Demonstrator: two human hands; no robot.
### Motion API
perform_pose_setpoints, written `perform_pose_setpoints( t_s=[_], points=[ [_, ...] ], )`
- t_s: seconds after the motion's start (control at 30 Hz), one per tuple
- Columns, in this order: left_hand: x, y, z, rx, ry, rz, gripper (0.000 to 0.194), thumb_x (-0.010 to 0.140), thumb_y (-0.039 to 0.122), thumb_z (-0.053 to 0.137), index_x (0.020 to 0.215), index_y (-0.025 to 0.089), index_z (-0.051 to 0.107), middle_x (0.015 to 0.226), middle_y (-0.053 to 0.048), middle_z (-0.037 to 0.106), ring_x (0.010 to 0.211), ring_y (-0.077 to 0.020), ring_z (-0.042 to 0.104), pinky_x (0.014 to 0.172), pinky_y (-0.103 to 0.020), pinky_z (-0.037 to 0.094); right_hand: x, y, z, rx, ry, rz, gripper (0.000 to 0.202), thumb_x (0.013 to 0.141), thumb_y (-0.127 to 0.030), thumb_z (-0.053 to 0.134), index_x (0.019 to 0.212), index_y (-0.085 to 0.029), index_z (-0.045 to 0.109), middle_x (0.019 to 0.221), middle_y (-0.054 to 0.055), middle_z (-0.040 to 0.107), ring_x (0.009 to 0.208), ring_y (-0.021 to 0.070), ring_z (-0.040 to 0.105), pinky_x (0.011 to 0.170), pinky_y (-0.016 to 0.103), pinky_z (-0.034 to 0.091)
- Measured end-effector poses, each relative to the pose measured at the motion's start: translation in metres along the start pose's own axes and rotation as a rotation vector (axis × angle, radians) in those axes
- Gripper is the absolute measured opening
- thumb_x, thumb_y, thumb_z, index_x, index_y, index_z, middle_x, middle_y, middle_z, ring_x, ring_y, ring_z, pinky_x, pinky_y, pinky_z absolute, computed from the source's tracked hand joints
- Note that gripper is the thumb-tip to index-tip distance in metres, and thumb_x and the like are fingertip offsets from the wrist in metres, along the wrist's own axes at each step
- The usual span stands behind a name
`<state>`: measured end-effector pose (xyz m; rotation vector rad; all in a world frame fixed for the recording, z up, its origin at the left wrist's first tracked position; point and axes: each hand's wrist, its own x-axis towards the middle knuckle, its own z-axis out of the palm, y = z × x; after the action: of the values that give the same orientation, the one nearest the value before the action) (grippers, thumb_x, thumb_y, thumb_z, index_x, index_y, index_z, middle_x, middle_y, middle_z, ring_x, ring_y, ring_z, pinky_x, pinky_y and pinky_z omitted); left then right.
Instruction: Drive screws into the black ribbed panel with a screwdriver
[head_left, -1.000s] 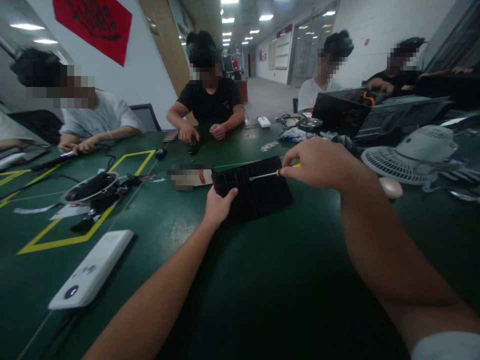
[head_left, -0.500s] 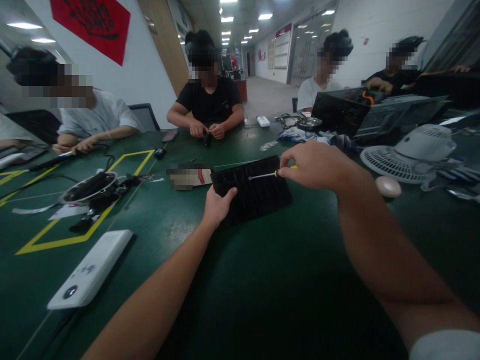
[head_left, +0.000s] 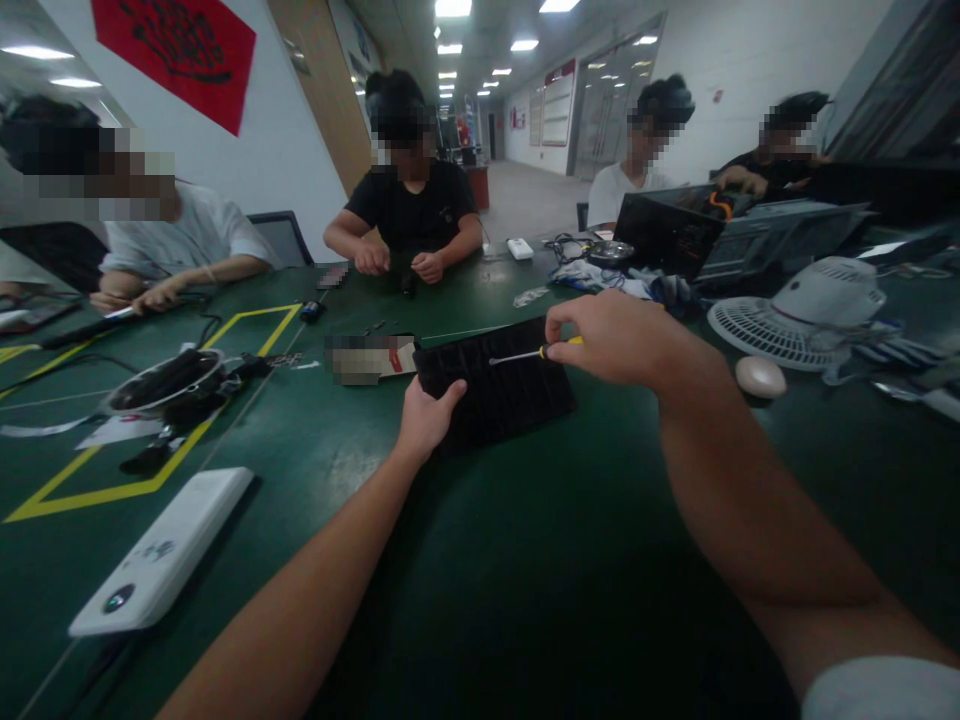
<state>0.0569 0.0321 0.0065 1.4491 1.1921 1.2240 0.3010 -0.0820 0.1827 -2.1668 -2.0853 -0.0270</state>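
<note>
A flat black rectangular panel (head_left: 510, 400), its kind not clear, is tilted over the green table in the middle of the view. My left hand (head_left: 427, 415) grips its left edge, thumb on the upper face and the other fingers hidden beneath. In my right hand (head_left: 607, 335) is a screwdriver (head_left: 517, 356) with a yellow handle, pinched between thumb and fingers. The screwdriver's metal shaft points left across the panel, its tip over the panel's upper middle. Whether the tip touches the surface I cannot tell. Just beyond my left hand lies a small beige and red box (head_left: 371, 360).
A white power bank (head_left: 161, 550) lies at the near left. Yellow tape (head_left: 82, 497) frames cables and a metal ring (head_left: 169, 380). To the right are a white fan part (head_left: 802, 310) and a pale round object (head_left: 760, 377). Several people sit around the table (head_left: 480, 590).
The view has shifted slightly, so most things sit a little further left. Both hands keep their holds on the panel and the screwdriver. The person opposite has moved their hands apart.
</note>
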Motion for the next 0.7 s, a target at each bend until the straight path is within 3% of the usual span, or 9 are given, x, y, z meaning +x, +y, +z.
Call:
perform_pose_setpoints(
  t_s=[0.7],
  points=[
    [0.000, -0.003, 0.002, -0.033, 0.020, -0.005, 0.042, 0.078, 0.034, 0.090, 0.114, 0.018, 0.074, 0.119, -0.014, 0.083, 0.115, -0.0354, 0.079, 0.111, -0.058, 0.060, -0.010, -0.025, 0.001, -0.053, 0.084, -0.005, 0.027, 0.097, -0.032, 0.061, 0.111, -0.029, 0.084, 0.111, 0.012, 0.083, 0.101, 0.0349, 0.074, 0.078, 0.042, 0.049]
  ],
)
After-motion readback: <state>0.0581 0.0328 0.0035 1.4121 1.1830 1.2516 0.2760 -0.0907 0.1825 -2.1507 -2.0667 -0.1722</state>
